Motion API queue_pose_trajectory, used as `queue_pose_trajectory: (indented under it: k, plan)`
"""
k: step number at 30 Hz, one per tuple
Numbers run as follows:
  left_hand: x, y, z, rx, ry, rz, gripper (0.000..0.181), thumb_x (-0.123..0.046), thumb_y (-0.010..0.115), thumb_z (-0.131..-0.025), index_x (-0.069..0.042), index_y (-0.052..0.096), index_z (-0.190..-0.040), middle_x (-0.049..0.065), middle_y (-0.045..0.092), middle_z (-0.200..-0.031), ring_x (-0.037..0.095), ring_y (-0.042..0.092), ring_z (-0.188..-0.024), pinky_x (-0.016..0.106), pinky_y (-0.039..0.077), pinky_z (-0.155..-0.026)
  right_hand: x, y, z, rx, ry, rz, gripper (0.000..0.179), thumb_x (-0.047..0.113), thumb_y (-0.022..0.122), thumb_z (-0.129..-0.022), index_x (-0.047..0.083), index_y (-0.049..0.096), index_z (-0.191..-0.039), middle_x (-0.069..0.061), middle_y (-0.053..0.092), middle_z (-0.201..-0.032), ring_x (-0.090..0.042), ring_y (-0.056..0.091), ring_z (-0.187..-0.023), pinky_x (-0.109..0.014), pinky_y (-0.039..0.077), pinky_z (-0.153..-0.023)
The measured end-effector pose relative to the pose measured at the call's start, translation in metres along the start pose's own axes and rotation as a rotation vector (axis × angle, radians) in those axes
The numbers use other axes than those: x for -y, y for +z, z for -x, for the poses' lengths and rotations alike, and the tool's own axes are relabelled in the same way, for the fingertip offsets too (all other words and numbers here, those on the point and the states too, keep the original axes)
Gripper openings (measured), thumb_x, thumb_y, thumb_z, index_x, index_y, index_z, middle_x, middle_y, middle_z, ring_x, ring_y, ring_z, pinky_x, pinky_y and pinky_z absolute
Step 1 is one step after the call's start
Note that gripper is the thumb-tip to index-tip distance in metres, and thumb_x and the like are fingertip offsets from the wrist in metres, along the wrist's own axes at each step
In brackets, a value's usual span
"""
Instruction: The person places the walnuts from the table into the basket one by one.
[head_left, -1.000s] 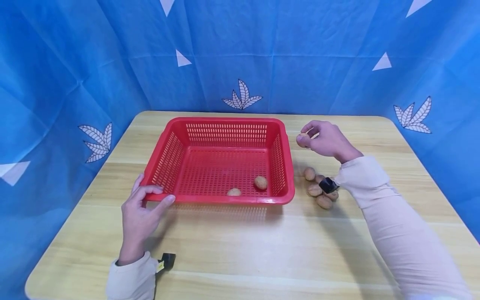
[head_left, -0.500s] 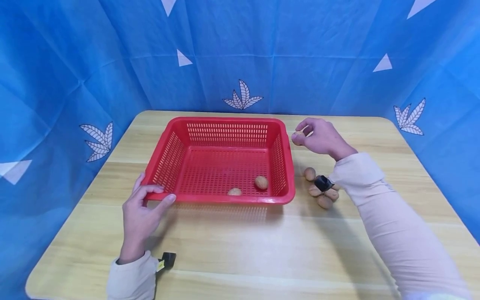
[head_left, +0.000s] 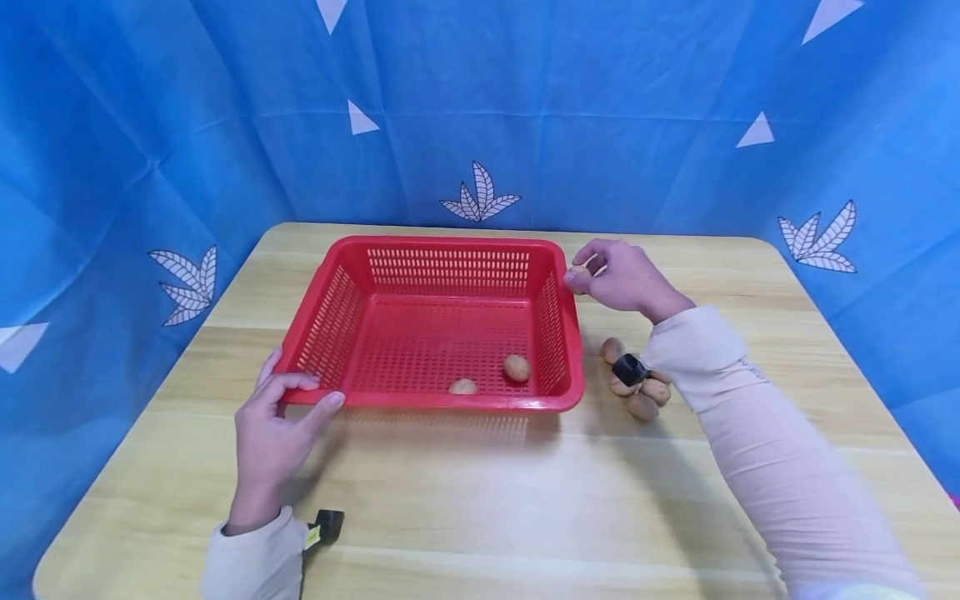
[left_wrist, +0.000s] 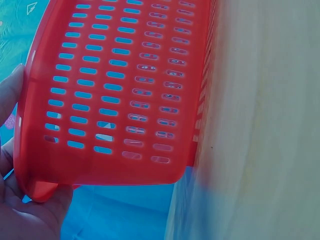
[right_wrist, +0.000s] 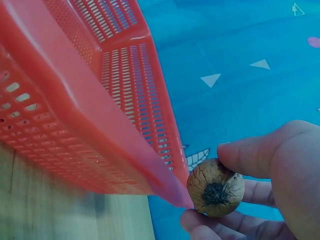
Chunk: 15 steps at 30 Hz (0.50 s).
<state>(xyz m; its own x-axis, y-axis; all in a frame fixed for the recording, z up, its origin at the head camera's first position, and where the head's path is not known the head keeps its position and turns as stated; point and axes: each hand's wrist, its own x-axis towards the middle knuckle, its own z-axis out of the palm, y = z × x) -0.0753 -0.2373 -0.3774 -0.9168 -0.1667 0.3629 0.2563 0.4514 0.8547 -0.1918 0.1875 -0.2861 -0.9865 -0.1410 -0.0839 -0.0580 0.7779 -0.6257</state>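
My right hand (head_left: pixel 621 277) pinches a walnut (right_wrist: pixel 215 189) between thumb and fingers, right at the basket's right rim in the head view. The walnut is brown and wrinkled, with a dark patch on the end facing the right wrist camera. With thumb and fingers, my left hand (head_left: pixel 273 437) grips the near left corner of the red plastic basket (head_left: pixel 450 400). Inside that basket lie two walnuts, one walnut (head_left: pixel 517 367) near the right side and another walnut (head_left: pixel 462 387) partly hidden behind the near rim.
Several loose walnuts (head_left: pixel 642 407) lie in a group on the wooden table (head_left: pixel 465 500), right of the basket and partly covered by the black wrist camera (head_left: pixel 630 370). A blue patterned cloth (head_left: pixel 600 100) hangs behind and beside the table.
My right hand has moved left with the walnut, from beside the basket to its right rim. The left hand keeps its grip on the corner.
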Motion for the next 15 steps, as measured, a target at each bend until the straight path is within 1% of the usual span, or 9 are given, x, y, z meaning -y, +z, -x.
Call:
queue_pose_trajectory:
  k: [5, 7, 11, 15]
  plan:
    - [0.002, -0.001, 0.001, 0.002, 0.018, 0.002, 0.026, 0.0, 0.081, -0.075, 0.005, 0.061, -0.091, 0.016, 0.056, -0.131, 0.023, 0.036, -0.135, 0.015, 0.046, -0.088, 0.004, 0.006, -0.005, -0.004, -0.01, -0.009, 0.034, 0.031, 0.066, -0.09, 0.007, 0.061, -0.113, -0.016, 0.062, -0.106, -0.032, 0.059, -0.095, -0.043, 0.054, -0.074]
    - [0.002, -0.001, 0.0, 0.0, 0.028, 0.009, 0.025, 0.002, 0.081, -0.075, 0.006, 0.061, -0.09, 0.017, 0.059, -0.126, 0.022, 0.035, -0.136, 0.015, 0.046, -0.089, 0.006, 0.008, -0.007, 0.002, -0.014, -0.013, 0.033, 0.031, 0.066, -0.09, 0.007, 0.062, -0.113, -0.016, 0.062, -0.106, -0.032, 0.058, -0.095, -0.043, 0.054, -0.074]
    - [0.001, 0.0, 0.0, -0.005, 0.039, 0.035, 0.025, 0.005, 0.08, -0.073, 0.009, 0.061, -0.09, 0.022, 0.061, -0.117, 0.025, 0.034, -0.137, 0.016, 0.045, -0.091, 0.01, 0.011, -0.009, 0.007, -0.026, -0.015, 0.032, 0.03, 0.066, -0.09, 0.007, 0.062, -0.112, -0.016, 0.062, -0.106, -0.031, 0.058, -0.095, -0.043, 0.054, -0.074]
    - [0.001, 0.0, 0.0, -0.005, 0.033, 0.055, 0.025, 0.007, 0.08, -0.072, 0.009, 0.062, -0.089, 0.021, 0.061, -0.114, 0.026, 0.034, -0.137, 0.015, 0.045, -0.09, 0.013, 0.014, -0.01, -0.001, -0.043, -0.021, 0.029, 0.028, 0.066, -0.09, 0.007, 0.062, -0.11, -0.015, 0.063, -0.103, -0.03, 0.059, -0.092, -0.042, 0.053, -0.074]
